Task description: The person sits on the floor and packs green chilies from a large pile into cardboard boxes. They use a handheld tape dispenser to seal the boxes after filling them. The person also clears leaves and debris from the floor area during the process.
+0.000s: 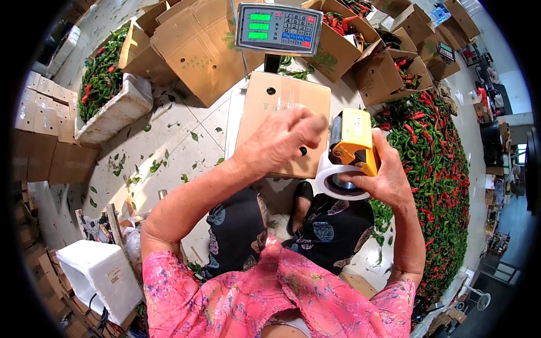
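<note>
A closed cardboard carton with round holes lies on the platform of an electronic scale, below its lit display head. My left hand is over the carton, its fingers curled in and slightly blurred. I see nothing held in it. In my right hand is a yellow packing-tape dispenser with a wide roll of tape, at the carton's right edge. My thumb reaches into the roll's core. Whether a strip of tape runs from the roll to the carton cannot be made out.
Green and red chili peppers form a large heap on the right. Open cartons of peppers stand behind the scale. At left are a foam box of peppers and stacked cartons. A white foam box sits lower left. Leaves litter the tiled floor.
</note>
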`<state>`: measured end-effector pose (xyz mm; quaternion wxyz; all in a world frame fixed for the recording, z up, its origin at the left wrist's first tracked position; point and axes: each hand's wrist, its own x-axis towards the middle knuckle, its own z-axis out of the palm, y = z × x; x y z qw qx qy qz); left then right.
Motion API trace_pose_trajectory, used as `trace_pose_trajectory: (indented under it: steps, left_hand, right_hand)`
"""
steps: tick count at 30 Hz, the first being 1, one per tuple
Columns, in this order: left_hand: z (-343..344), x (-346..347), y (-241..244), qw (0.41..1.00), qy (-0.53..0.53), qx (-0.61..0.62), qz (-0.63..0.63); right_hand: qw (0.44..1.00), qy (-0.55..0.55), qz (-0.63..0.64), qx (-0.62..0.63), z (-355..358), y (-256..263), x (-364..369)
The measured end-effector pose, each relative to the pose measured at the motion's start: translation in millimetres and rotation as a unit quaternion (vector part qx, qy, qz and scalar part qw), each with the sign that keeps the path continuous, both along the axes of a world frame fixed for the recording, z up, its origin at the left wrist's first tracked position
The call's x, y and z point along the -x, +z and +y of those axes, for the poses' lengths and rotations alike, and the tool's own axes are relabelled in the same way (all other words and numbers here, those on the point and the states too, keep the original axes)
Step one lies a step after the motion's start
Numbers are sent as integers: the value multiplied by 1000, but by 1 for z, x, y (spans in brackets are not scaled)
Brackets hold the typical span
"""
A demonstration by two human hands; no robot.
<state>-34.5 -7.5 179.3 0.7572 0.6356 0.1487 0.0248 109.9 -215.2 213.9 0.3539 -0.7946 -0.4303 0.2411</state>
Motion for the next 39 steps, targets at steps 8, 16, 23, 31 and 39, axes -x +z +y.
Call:
trace_pose_trajectory:
  steps: [8,16,23,31,39]
  left_hand:
    - [-2,-19,-25,995,-11,91,-24]
    - [7,-25,-44,998,-4,57,-29]
    - [13,-19,-58,997,24,65,-39]
    - [84,39,-66,985,168,26,16]
    - [141,89,-153,932,332,146,-30]
  right_hand:
    - [994,4,-111,17,18,-1,-1]
    - [990,28,-133,42,26,-11,-11]
    - [978,59,-182,85,39,-9,-10]
    - [947,124,-263,137,75,9,5]
    - [899,150,-332,244,109,9,5]
